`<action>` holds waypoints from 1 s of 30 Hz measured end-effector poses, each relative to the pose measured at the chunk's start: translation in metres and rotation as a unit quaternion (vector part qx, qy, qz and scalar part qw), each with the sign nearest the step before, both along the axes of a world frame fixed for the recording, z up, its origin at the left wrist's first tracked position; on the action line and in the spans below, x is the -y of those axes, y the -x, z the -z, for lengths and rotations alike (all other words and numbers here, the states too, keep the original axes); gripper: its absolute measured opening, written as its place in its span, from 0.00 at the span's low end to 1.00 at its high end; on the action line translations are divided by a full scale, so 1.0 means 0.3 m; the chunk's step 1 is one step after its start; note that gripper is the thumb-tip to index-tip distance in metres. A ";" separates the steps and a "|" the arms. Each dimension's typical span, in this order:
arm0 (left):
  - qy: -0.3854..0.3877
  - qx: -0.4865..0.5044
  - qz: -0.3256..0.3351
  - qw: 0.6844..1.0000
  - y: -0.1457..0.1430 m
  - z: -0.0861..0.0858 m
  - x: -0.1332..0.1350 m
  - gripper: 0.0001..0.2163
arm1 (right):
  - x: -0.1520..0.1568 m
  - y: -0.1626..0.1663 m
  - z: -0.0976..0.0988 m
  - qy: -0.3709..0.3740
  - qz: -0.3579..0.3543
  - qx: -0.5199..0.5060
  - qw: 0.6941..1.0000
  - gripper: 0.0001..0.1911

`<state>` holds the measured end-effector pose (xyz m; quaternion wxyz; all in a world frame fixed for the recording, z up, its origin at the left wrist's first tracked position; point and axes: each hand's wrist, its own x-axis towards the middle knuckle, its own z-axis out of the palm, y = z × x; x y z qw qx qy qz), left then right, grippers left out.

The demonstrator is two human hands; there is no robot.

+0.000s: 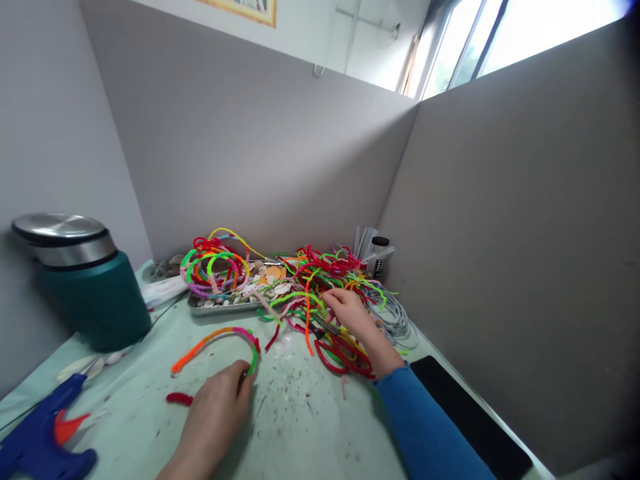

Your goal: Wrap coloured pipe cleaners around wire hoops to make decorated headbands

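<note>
My left hand point(220, 403) is low on the left, its fingers closed round the green end of a curved pipe cleaner band point(215, 333) in orange, yellow, pink, red and green. A short red pipe cleaner piece point(179, 399) lies beside that hand. At the near edge of the pipe cleaner pile point(325, 263), my right hand point(347, 310) pinches a yellow-green pipe cleaner point(300, 295); its fingertips are partly hidden. An orange pipe cleaner point(307, 327) hangs down in front of the pile. Just below my right hand lie scissors with red handles point(333, 357), mixed with loose strands.
A metal tray point(225, 309) of buttons and shells carries coiled pipe cleaner rings point(213, 267). A teal flask point(93, 300) and a blue glue gun point(43, 433) stand left. Grey cord point(397, 320), a black-capped bottle point(379, 257) and a black phone-like slab point(470, 417) are right. Grey partitions enclose the table.
</note>
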<state>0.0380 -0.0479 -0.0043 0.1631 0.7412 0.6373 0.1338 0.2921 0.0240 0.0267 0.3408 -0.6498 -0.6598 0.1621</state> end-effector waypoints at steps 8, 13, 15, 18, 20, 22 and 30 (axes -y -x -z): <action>0.006 0.022 0.002 1.000 0.002 0.019 -0.011 0.11 | -0.028 0.001 0.101 0.035 0.063 0.159 0.985 0.09; 0.002 0.016 0.003 1.000 0.004 0.018 -0.012 0.10 | -0.029 -0.022 0.071 0.037 0.076 0.201 0.976 0.14; -0.001 0.016 0.002 1.000 0.004 0.016 -0.010 0.10 | -0.027 -0.018 0.066 0.036 0.073 0.211 0.974 0.14; 0.002 0.014 0.003 1.000 0.005 0.017 -0.011 0.10 | -0.021 0.008 0.079 0.040 0.054 0.223 0.973 0.14; 0.001 0.013 0.005 1.000 0.007 0.023 -0.013 0.10 | -0.021 0.024 0.090 0.045 0.053 0.229 0.971 0.11; -0.006 0.009 0.009 1.000 0.010 0.030 -0.016 0.11 | -0.023 0.027 0.093 0.046 0.070 0.234 0.969 0.11; 0.012 0.011 0.018 1.000 0.015 0.027 -0.021 0.13 | -0.024 -0.056 0.057 0.050 0.139 0.232 0.961 0.11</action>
